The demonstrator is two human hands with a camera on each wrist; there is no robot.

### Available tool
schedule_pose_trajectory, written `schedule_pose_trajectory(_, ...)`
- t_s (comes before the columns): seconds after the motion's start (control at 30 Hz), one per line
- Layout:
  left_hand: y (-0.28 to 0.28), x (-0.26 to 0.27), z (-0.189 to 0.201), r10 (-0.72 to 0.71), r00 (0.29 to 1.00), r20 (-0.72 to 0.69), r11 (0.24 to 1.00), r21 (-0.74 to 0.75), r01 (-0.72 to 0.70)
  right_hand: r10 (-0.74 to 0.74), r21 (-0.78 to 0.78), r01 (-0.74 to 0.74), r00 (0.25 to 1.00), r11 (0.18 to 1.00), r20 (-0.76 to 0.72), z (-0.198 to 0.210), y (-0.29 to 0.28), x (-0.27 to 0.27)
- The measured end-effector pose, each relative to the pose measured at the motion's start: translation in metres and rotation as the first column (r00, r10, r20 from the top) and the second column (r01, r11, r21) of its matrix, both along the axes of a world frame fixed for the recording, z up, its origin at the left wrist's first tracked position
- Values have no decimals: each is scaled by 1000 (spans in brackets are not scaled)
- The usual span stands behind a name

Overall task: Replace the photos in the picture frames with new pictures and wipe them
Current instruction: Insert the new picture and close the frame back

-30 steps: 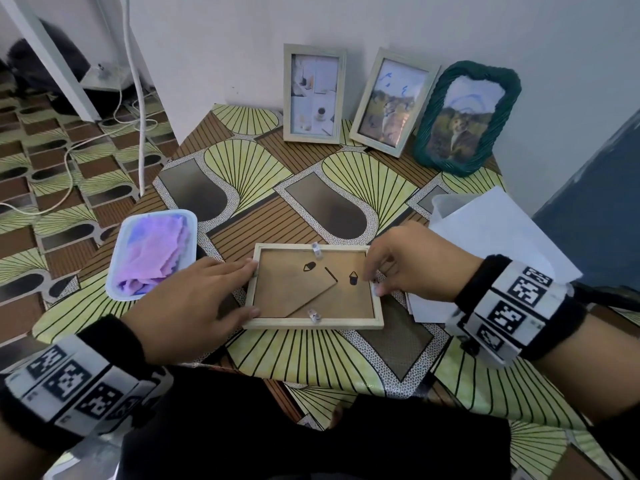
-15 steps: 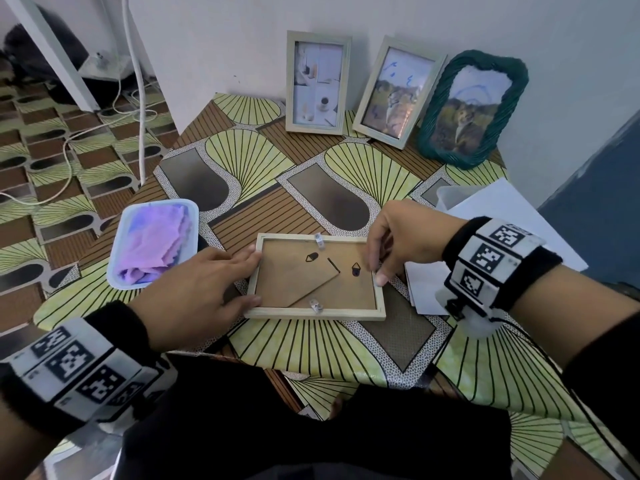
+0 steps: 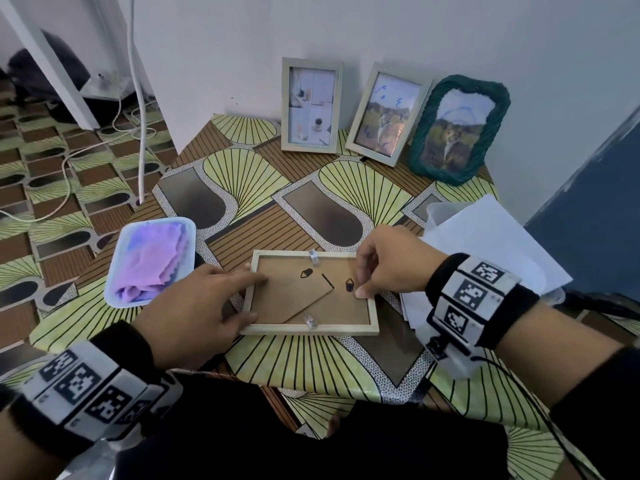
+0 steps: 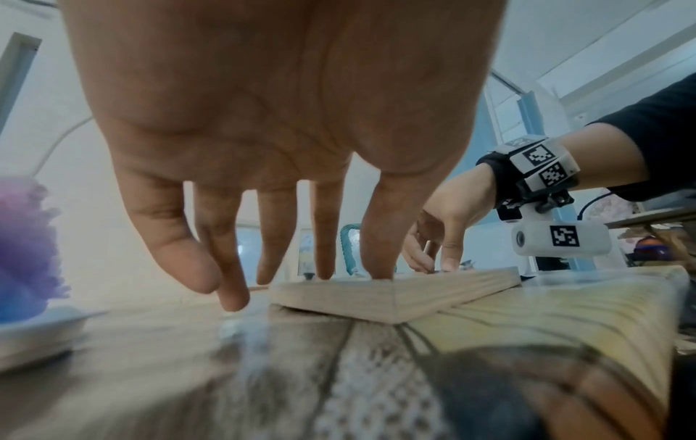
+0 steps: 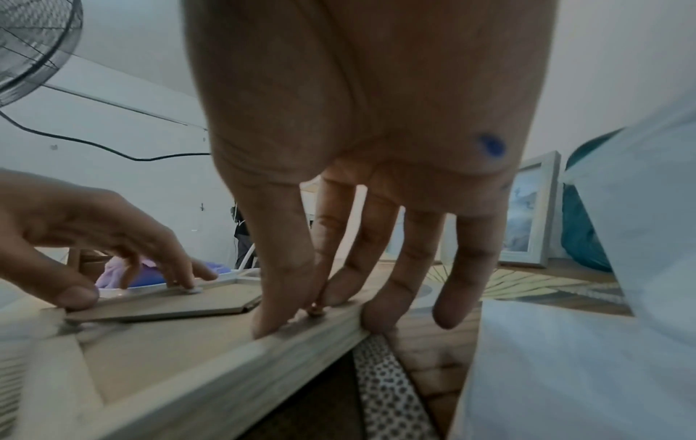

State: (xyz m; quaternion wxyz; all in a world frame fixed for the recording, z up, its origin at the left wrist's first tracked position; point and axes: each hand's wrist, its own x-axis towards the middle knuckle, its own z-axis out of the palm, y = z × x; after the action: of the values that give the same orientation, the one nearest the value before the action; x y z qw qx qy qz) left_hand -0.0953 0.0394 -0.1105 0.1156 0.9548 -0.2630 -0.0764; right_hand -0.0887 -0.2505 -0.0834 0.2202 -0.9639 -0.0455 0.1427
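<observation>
A light wooden picture frame (image 3: 308,330) lies face down near the table's front edge, its brown backing board (image 3: 277,299) up. My left hand (image 3: 221,299) rests on its left side, straight fingers and thumb pressing the rim; the fingertips (image 4: 324,274) touch the frame (image 4: 395,300). My right hand (image 3: 367,278) is at the right rim. There its thumb and forefinger pinch a small metal tab (image 5: 315,311) on the frame (image 5: 233,360). Three filled frames lean on the wall: two pale ones (image 3: 311,103) (image 3: 388,114) and a green woven one (image 3: 457,129).
A white tray (image 3: 114,299) holding a purple cloth (image 3: 152,261) sits left of the frame. White paper sheets (image 3: 485,247) lie on a clear plastic container (image 3: 433,213) at the right. Cables run over the floor to the left of the table.
My right wrist has lifted and swung inward while its fingers stayed at the frame's right rim. The left hand and the frame have held still.
</observation>
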Motion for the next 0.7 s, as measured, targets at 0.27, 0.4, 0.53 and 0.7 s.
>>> schedule_pose_trajectory(0.27, -12, -12, 11, -241, 962, 129, 970, 75, 233, -94, 72, 87, 989, 994, 111, -10, -4, -13)
schedule_pose_trajectory(0.4, -21, -9, 10, -325, 943, 71, 932, 192, 307, -174, 167, 162, 983, 973, 62, -17, -2, -16)
schedule_pose_trajectory(0.53, -23, -3, 9, -345, 935, 81, 920, 225, 320, -151, 138, 140, 986, 981, 75, -21, 1, -20)
schedule_pose_trajectory(0.7, -20, -8, 13, -378, 916, 131, 908, 246, 339, -237, 245, 219, 970, 944, 48, -23, -1, -24)
